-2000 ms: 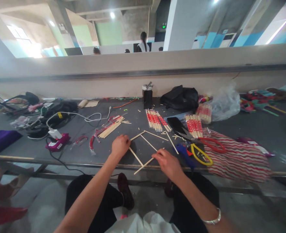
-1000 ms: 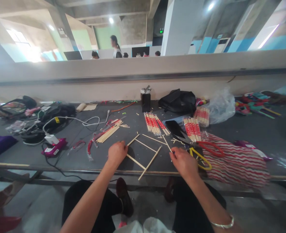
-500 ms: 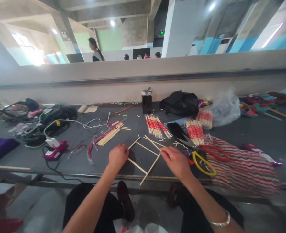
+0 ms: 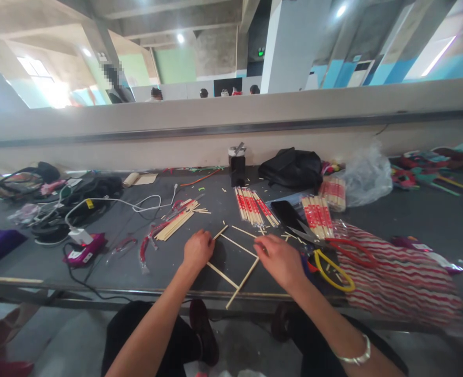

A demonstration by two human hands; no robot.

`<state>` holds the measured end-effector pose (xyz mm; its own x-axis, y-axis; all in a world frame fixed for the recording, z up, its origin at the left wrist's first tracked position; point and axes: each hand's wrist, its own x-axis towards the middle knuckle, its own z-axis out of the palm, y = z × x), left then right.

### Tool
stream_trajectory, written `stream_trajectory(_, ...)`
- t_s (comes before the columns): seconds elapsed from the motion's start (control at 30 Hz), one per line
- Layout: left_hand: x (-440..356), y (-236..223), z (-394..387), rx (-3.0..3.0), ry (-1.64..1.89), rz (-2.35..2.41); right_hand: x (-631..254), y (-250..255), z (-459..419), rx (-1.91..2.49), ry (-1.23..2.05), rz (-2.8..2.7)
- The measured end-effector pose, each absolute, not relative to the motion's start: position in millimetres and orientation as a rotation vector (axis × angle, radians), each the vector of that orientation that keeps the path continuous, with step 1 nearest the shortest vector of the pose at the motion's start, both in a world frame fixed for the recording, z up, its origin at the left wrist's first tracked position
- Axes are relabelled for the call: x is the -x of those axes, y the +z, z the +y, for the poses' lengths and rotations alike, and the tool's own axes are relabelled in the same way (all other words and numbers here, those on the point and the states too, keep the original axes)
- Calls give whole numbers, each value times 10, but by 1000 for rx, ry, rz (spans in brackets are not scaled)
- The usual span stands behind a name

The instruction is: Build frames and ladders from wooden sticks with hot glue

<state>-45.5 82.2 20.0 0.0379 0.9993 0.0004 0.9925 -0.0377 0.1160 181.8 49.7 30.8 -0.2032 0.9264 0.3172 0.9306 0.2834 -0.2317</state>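
Observation:
On the dark grey table lies a frame of thin wooden sticks, crossed into a rough square near the front edge. My left hand is closed in a fist over the frame's left corner, pressing on the sticks. My right hand rests palm down on the frame's right corner, its fingers curled together on a stick end. What the fingertips pinch is hidden under the hand.
Bundles of red-wrapped chopsticks lie behind the frame. Yellow scissors and red scissors sit right of my right hand on a striped cloth. A pink glue gun and cables lie at left, a black bag at the back.
My right hand went right toward the scissors, then came back left onto the frame's right corner. My left hand stayed on the left corner. The head camera shifted slightly.

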Motion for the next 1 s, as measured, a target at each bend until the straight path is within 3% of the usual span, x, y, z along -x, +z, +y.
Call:
stream_trajectory(0.33, 479, 158, 884, -2122, 131, 2117, -1046, 407, 1147, 1427, 52, -2606)
stream_trajectory(1.0, 473, 198, 933, -2099, 80, 2094, -845, 340, 1380, 1432, 80, -2771)
